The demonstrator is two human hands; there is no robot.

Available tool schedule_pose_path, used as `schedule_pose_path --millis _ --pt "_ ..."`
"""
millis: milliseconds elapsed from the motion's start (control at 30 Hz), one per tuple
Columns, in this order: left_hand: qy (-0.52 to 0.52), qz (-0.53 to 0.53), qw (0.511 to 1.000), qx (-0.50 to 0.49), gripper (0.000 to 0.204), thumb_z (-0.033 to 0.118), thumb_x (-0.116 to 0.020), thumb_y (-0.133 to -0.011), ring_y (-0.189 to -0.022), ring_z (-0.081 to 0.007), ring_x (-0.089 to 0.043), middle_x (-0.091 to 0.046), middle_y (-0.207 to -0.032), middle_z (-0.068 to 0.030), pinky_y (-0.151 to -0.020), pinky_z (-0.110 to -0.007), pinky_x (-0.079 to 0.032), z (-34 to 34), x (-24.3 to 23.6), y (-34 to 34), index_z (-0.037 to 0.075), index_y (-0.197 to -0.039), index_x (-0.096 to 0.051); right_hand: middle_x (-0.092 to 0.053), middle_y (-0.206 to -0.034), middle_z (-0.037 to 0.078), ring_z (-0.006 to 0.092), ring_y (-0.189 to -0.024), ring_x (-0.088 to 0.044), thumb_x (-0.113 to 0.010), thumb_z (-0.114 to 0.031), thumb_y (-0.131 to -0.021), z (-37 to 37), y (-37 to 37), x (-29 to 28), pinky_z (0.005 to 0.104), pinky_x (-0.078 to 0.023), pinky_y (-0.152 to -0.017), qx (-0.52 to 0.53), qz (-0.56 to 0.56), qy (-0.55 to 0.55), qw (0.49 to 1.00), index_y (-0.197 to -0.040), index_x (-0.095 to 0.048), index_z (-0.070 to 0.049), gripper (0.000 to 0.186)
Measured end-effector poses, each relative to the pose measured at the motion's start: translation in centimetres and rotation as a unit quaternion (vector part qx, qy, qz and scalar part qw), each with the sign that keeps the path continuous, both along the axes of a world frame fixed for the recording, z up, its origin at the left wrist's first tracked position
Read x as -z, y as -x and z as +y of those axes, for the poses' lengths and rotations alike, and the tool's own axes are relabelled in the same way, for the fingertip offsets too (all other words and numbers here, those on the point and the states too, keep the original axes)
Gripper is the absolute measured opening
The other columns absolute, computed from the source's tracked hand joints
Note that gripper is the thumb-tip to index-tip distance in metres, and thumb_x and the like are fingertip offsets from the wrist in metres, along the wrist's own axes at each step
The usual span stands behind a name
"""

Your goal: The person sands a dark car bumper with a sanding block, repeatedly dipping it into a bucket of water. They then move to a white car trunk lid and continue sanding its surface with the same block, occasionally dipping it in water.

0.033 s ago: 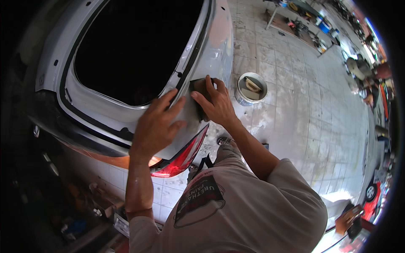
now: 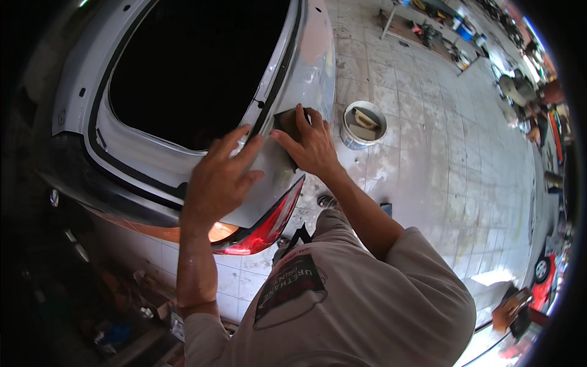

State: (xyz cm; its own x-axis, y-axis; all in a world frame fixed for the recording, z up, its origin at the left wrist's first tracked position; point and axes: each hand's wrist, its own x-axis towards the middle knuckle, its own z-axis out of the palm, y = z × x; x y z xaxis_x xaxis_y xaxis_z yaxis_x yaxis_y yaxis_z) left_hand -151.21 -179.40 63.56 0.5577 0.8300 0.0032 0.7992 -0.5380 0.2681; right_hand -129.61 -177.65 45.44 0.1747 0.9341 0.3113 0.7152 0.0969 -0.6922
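My right hand point(image 2: 313, 145) presses a dark sheet of sandpaper point(image 2: 285, 122) against the grey rear corner of a car body point(image 2: 266, 170), its thumb stretched out to the left. Part of the sheet is hidden under the fingers. To the left, my left hand point(image 2: 215, 183) is open with its fingers apart and holds nothing. It is over the panel below the dark rear opening point(image 2: 202, 67); whether it touches the metal I cannot tell. Below both hands is the red tail light point(image 2: 278, 223).
Right of the car, a white bucket point(image 2: 356, 145) stands on the tiled floor point(image 2: 422, 159) with a pale-handled tool point(image 2: 365, 118) in it. A low table point(image 2: 400, 27) holding tools and containers is at the far right. Dim clutter, including a box point(image 2: 158, 306), lies at lower left.
Both hands appear slightly further left and up in the view, along with a small shift of the whole picture. The right hand keeps the sandpaper on the panel.
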Motion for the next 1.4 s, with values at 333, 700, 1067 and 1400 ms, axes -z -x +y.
schedule_pose_path --millis 333,700,1067,1400 --pt "-0.036 0.015 0.981 0.192 0.046 0.018 -0.079 -0.096 -0.124 -0.0291 -0.067 -0.063 -0.151 -0.0107 -0.107 -0.04 -0.058 4.7 -6.7 5.7 0.007 -0.14 -0.073 -0.045 -0.162 0.02 0.0418 -0.122 -0.055 -0.077 -0.047 -0.093 -12.3 11.8 -1.2 0.0562 -0.047 -0.102 -0.052 -0.076 -0.154 0.984 -0.162 -0.046 -0.008 0.085" --pt "-0.149 0.005 0.948 0.28 0.04 0.019 -0.077 -0.098 -0.122 -0.0285 -0.069 -0.072 -0.138 -0.012 -0.104 -0.04 -0.06 11.7 -7.4 4.8 0.008 -0.137 -0.074 -0.052 -0.157 0.017 0.0453 -0.121 -0.057 -0.074 -0.046 -0.097 -4.3 9.2 -1.9 0.0553 -0.049 -0.104 0.132 -0.032 -0.039 0.99 -0.163 -0.047 -0.011 0.079" --pt "-0.189 0.039 0.938 0.29 0.039 0.018 -0.08 -0.094 -0.116 -0.0283 -0.071 -0.077 -0.124 -0.0099 -0.101 -0.041 -0.061 12.4 -6.2 4.8 0.005 -0.131 -0.077 -0.064 -0.142 0.028 0.0525 -0.12 -0.06 -0.071 -0.05 -0.098 2.4 4.8 -2.8 0.0555 -0.049 -0.104 0.237 0.015 0.018 0.971 -0.158 -0.052 -0.006 0.076" --pt "-0.249 -0.02 0.917 0.31 0.039 0.022 -0.081 -0.093 -0.113 -0.0281 -0.072 -0.077 -0.124 -0.0089 -0.102 -0.04 -0.061 10.9 -6.8 5.6 0.007 -0.129 -0.077 -0.062 -0.143 0.03 0.0505 -0.125 -0.061 -0.071 -0.042 -0.1 0.0 6.4 -2.6 0.0538 -0.044 -0.114 0.182 -0.001 -0.039 0.982 -0.157 -0.054 -0.004 0.071"
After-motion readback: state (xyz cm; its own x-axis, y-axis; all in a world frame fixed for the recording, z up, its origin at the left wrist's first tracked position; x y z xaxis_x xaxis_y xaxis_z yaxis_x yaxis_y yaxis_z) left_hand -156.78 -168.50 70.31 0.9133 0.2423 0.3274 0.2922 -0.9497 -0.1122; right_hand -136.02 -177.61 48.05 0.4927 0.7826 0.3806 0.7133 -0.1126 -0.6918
